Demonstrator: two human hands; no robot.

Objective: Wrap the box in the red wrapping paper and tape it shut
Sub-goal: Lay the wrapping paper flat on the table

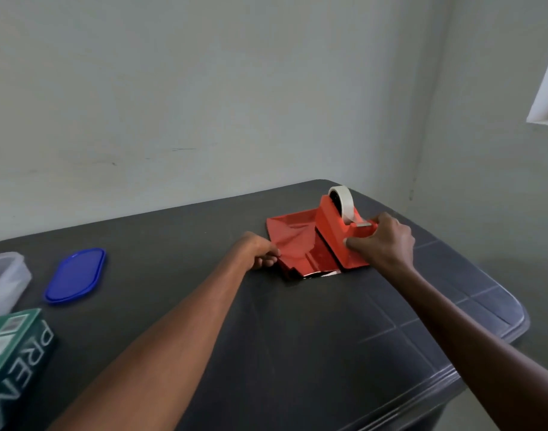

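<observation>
Folded red wrapping paper (293, 236) lies on the dark table (297, 331), towards its far right part. A red tape dispenser (335, 234) with a white tape roll (342, 202) stands on the paper's right half. My right hand (383, 242) grips the dispenser's near end, fingers wrapped over its front. My left hand (260, 251) pinches the paper's left edge between thumb and fingers. A green box (13, 359) with white lettering rests at the table's near left corner, far from both hands.
A blue oval lid (75, 276) lies at the left, with a clear plastic container (3, 283) beside it at the frame edge. The table's far edge meets a pale wall, and its rounded right edge drops off near my right forearm.
</observation>
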